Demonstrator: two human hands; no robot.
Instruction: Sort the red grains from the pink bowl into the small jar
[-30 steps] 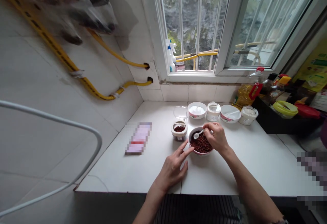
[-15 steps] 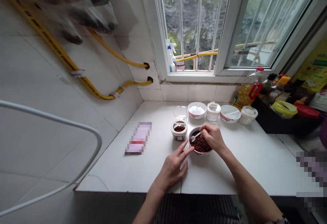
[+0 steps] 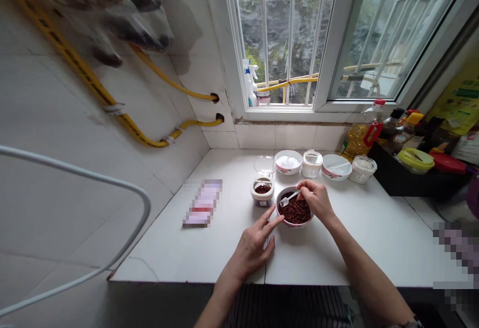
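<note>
A bowl (image 3: 295, 224) with a white and pink outside holds many small dark red grains that look like Sichuan peppercorns (image 3: 297, 212). My right hand (image 3: 315, 199) pinches the handle of a small white spoon (image 3: 288, 199) over the bowl, its scoop low at the left inside edge. The fingers of my left hand (image 3: 256, 248) are stretched apart, their tips against the bowl's left rim. Just left of the bowl stands a spice jar (image 3: 262, 199), its clear lid (image 3: 264, 165) flipped up, with similar dark red grains inside.
Behind stand a bowl of white powder (image 3: 288, 163), a seasoning jar (image 3: 312, 163), a bowl with a white spoon (image 3: 336, 167) and another jar (image 3: 362, 169). An oil bottle (image 3: 361, 136) and a black box (image 3: 396, 180) of condiments are at right. A blurred-out flat item (image 3: 204, 203) lies left.
My right hand has shifted slightly to the right with the spoon, which still dips into the bowl. My left hand stays in place at the rim.
</note>
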